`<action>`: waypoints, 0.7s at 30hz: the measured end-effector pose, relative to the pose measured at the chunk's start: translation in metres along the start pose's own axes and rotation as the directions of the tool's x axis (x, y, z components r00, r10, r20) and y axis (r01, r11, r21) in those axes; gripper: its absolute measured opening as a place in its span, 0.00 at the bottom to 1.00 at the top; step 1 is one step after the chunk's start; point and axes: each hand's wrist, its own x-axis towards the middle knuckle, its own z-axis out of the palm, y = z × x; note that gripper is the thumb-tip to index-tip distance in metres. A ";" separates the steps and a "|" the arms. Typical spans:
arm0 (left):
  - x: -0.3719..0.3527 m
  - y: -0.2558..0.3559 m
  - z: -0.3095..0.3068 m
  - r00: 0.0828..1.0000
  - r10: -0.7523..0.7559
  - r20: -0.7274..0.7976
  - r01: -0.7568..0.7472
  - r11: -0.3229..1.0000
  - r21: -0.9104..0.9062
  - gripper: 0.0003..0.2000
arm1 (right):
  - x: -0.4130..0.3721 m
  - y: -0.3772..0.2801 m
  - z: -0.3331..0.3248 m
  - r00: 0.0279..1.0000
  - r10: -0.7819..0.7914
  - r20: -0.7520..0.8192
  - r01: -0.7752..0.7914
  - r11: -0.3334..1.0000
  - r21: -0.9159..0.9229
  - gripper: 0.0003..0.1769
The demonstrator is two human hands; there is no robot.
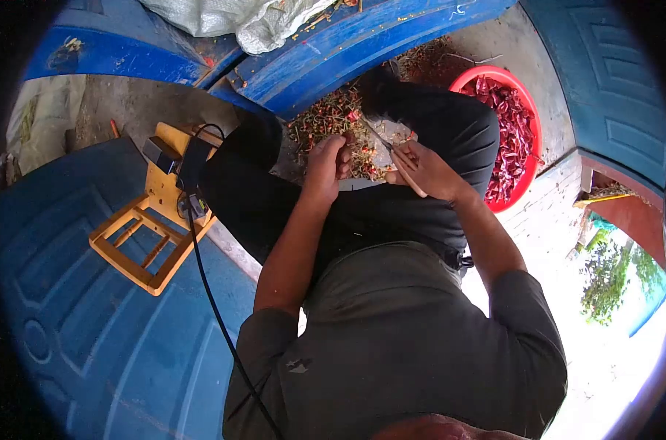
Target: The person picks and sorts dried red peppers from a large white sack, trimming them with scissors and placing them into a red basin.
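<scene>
My right hand (pixel 427 173) is closed around a slim metal-bladed tool (pixel 380 139) with a tan handle. Its blade points up and left, and a small red bit shows close to the tip. Beside it, my left hand (pixel 325 167) has its fingers curled in. Whatever those fingers may hold is hidden. Beyond both hands, between my legs, lies a heap of cut stems and red scraps (pixel 318 128), apparently from dried chili peppers. Right of my knee stands a red basin (pixel 536 139) filled with dried red chilies (pixel 505 158).
A blue metal surface (pixel 362 51) with scattered bits runs across the top, with a white woven sack (pixel 263 26) on it. At left, a small wooden chair (pixel 153 242) carries a black device (pixel 160 154). A black cable (pixel 208 286) runs from there to me.
</scene>
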 end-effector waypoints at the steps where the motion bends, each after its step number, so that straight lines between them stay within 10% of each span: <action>1: 0.000 0.001 0.000 1.000 -0.001 -0.004 0.001 1.000 -0.002 0.10 | -0.001 -0.007 -0.002 1.000 0.001 0.005 -0.001 1.000 -0.001 0.27; 21: 0.001 -0.005 -0.001 1.000 0.003 -0.005 -0.003 1.000 0.009 0.07 | 0.025 0.010 0.003 0.987 -0.126 0.098 0.140 0.977 -0.163 0.23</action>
